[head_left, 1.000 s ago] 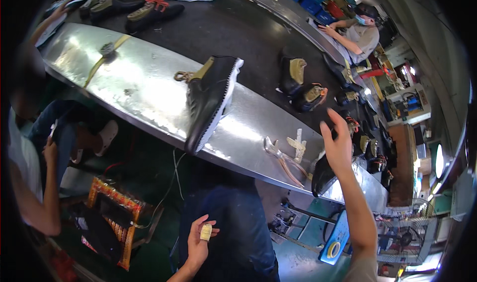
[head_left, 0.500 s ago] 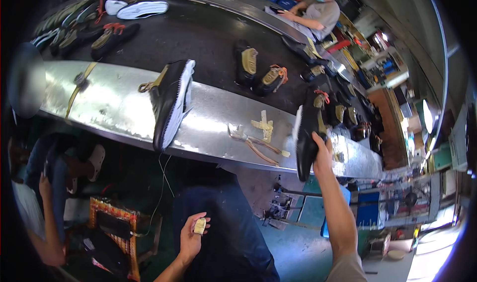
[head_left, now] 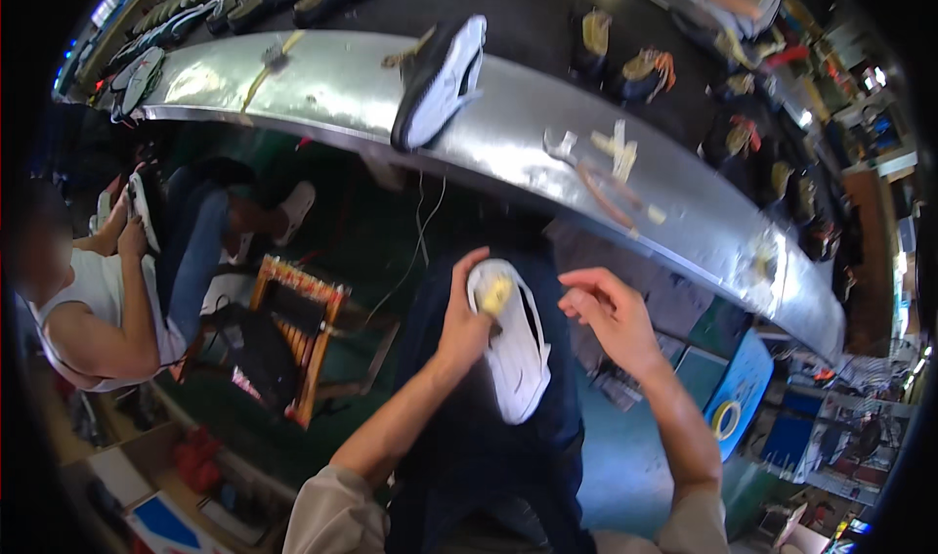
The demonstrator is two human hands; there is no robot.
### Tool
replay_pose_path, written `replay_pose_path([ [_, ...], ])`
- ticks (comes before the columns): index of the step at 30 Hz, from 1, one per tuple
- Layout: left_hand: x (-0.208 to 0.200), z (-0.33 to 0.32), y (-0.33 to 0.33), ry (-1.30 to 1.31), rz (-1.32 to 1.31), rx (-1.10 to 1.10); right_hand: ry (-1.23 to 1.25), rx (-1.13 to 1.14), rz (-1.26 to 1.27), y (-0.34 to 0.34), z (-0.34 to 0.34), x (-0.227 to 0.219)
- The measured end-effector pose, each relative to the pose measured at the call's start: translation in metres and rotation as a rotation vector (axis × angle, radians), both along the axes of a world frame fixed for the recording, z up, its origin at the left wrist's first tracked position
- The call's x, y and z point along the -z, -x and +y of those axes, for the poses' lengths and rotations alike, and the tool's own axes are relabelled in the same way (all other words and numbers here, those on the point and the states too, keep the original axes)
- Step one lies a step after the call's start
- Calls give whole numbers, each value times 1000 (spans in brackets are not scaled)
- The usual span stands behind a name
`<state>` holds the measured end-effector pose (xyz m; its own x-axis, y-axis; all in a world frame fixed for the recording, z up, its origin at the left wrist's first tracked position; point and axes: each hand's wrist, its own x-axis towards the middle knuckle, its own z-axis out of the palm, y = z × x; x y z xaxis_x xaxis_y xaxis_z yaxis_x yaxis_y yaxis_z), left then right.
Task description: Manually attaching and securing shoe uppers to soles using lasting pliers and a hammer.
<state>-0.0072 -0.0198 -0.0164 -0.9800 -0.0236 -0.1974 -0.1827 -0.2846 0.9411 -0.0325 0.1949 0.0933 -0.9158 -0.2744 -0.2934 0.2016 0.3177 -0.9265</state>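
Left hand (head_left: 463, 321): closed on one end of a long white-soled shoe (head_left: 520, 373), sole-up above my dark cloth trousers (head_left: 445, 466), a small pale-yellow lump (head_left: 495, 296) at the grip. Right hand (head_left: 625, 327): half-curled, beside the shoe, visibly holding nothing. I judge the step as steadying the sole; next calls for firm left support. Upper hidden; lump blurred, material unclear.

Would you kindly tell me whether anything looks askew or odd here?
The shoe on the metal ledge lies on its side, a white flap jutting from its edge, as though loose. The white sole in the left hand shows a dark streak along one side; I cannot tell if it is a gap.
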Motion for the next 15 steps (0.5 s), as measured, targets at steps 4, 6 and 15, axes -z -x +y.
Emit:
replay_pose_path([
  [4, -8, -12, 0, -71, -42, 183, 15, 102, 162, -5, -18, 31],
  [6, -43, -5, -7, 137, 209, 324, 145, 250, 110, 1, -12, 29],
  [15, -58, -49, -38, 769, 620, 507, 364, 38, -221, -20, 25, 22],
])
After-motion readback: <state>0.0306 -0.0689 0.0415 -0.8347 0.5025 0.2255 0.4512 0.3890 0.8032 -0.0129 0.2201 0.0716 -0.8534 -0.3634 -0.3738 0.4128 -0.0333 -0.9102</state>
